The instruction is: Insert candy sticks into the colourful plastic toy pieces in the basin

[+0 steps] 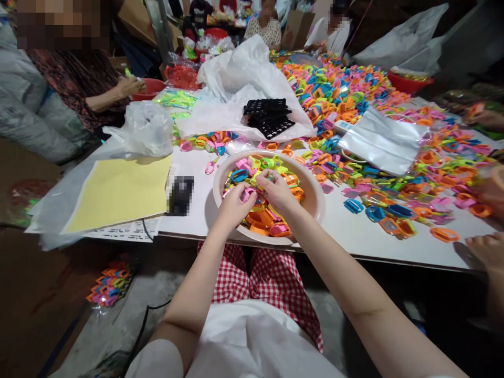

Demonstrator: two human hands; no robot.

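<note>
"Nearest is a white shirt point(252, 341). And the hands?"
"Left hand point(236, 205) pinches a pink piece point(248, 195) over the bowl point(319, 212); right hand point(277, 192) bunched beside it, grip unclear."
"Room?"
"The bowl reaches the counter's point(348, 233) front edge; bare strips flank it, loose pieces point(375, 213) beyond the right one."

Free worktop point(346, 231) is flanking the bowl point(316, 197) along the near edge; a yellow sheet point(122, 191) is blocking the near left corner, coloured pieces point(326, 113) crowding the right.

Multicoloured pieces point(260, 217), off-white bowl point(314, 206)
</note>
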